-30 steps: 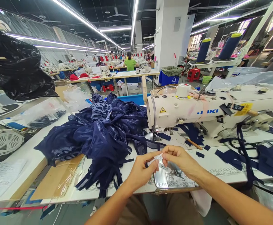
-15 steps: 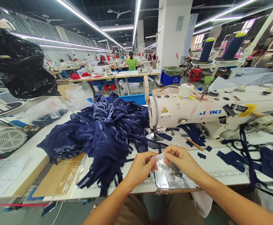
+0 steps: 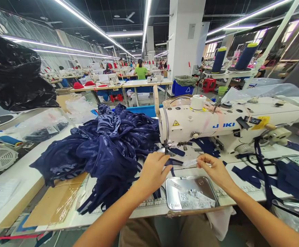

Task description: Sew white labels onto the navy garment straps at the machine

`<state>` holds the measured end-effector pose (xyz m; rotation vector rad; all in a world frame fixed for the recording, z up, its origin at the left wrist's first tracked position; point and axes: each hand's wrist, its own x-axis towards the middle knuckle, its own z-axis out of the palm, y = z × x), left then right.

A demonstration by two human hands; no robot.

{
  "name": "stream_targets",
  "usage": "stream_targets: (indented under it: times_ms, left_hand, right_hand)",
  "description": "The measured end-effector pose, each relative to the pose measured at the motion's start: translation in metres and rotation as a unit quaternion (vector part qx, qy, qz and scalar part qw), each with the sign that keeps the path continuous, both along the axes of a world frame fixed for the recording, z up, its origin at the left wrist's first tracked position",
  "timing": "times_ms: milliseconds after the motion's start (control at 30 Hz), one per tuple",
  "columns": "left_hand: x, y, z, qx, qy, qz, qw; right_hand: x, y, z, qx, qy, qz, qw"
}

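My right hand (image 3: 214, 170) pinches a small white printed label (image 3: 190, 163) between thumb and fingertips, just in front of the sewing machine's (image 3: 201, 120) needle area. Beside the presser foot (image 3: 167, 148), my left hand (image 3: 153, 173) reaches over the navy straps (image 3: 175, 162), thumb apart from the fingers. I see nothing held in it, though its fingertips are partly hidden. Below both hands lies a shiny metal tray (image 3: 170, 188) with several loose labels (image 3: 194, 199) in it. Left of the machine is a heap of navy garments (image 3: 103, 140).
Scissors (image 3: 264, 166) and cut navy fabric pieces (image 3: 249, 175) lie to the right. A ruler strip (image 3: 148, 204) runs along the table's front edge. Cardboard (image 3: 54, 200) sits at the front left. Two navy thread cones (image 3: 246, 57) stand behind the machine.
My hands have parted from over the tray. The left has moved forward to the presser foot; the right has carried the label forward and right. The tray now shows fully.
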<state>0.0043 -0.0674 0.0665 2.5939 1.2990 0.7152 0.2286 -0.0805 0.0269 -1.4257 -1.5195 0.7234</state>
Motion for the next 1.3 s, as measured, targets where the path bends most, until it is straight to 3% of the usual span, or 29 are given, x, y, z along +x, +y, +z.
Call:
stream_targets:
  times_ms: [133,267,367,467,533,667,767,900,1100,1300]
  left_hand:
    - [0.028,0.023,-0.011,0.040,0.156,-0.010,0.987]
    - [0.043,0.035,-0.032,0.031,0.183,-0.010,0.983]
    - [0.041,0.035,-0.042,0.001,0.110,-0.008,0.994]
    - [0.031,0.035,-0.046,-0.092,-0.058,-0.008,0.994]
    - [0.023,0.037,-0.047,-0.191,-0.195,0.000,0.962]
    - [0.007,0.037,-0.043,-0.373,-0.374,0.008,0.849]
    - [0.000,0.033,-0.039,-0.409,-0.415,0.014,0.813]
    - [-0.002,0.029,-0.035,-0.430,-0.424,0.033,0.797]
    - [-0.004,0.027,-0.028,-0.465,-0.440,0.012,0.768]
    - [0.000,0.027,-0.034,-0.447,-0.440,0.038,0.778]
  right_hand:
    - [0.020,0.000,-0.007,-0.002,-0.033,-0.020,0.999]
    - [0.025,-0.002,-0.010,0.010,-0.053,-0.028,0.998]
    - [0.023,-0.001,-0.011,0.023,-0.035,-0.013,0.999]
    - [0.016,0.002,-0.011,0.007,0.012,0.027,1.000]
    - [0.007,0.005,-0.009,-0.030,0.062,0.066,0.995]
    - [-0.020,0.009,0.002,-0.093,0.146,0.152,0.973]
    - [-0.043,0.016,0.012,-0.075,0.160,0.179,0.968]
    - [-0.064,0.029,0.017,-0.039,0.125,0.157,0.979]
    - [-0.073,0.039,0.009,-0.018,0.095,0.117,0.988]
    - [-0.074,0.038,0.009,-0.019,0.074,0.110,0.991]
